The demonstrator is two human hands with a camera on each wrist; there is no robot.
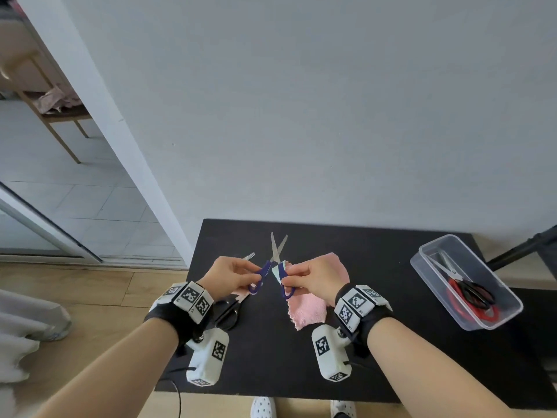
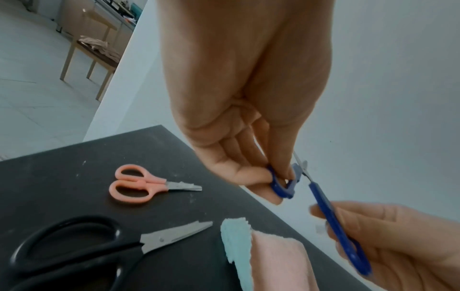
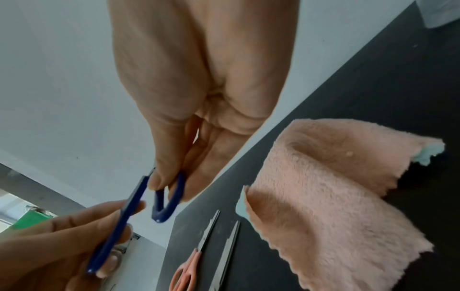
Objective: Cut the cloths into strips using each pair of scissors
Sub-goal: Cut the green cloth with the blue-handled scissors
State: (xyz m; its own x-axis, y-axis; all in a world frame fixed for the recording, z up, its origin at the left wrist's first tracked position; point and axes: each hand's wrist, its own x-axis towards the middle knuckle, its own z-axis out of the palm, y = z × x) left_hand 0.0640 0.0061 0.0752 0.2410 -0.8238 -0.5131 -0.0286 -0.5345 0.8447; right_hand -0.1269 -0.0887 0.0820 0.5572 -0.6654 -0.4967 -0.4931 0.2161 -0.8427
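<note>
While both hands hover above the table (image 1: 376, 342), the blue scissors (image 1: 272, 274) hang between them, blades spread; left fingers (image 2: 251, 177) pinch one loop. Right fingers (image 3: 159, 177) pinch the other; the pink cloth (image 1: 310, 309) lies below.

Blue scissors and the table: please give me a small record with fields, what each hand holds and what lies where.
left hand: pinches one handle loop of the blue scissors
right hand: pinches the other loop
blades: open, pointing away, held above the table
pink cloth: on the table under the right hand, light blue layer beneath
pink scissors: on the table, closed
black scissors: on the table, near the left wrist
clear box: at the right, holds red-black scissors
</note>
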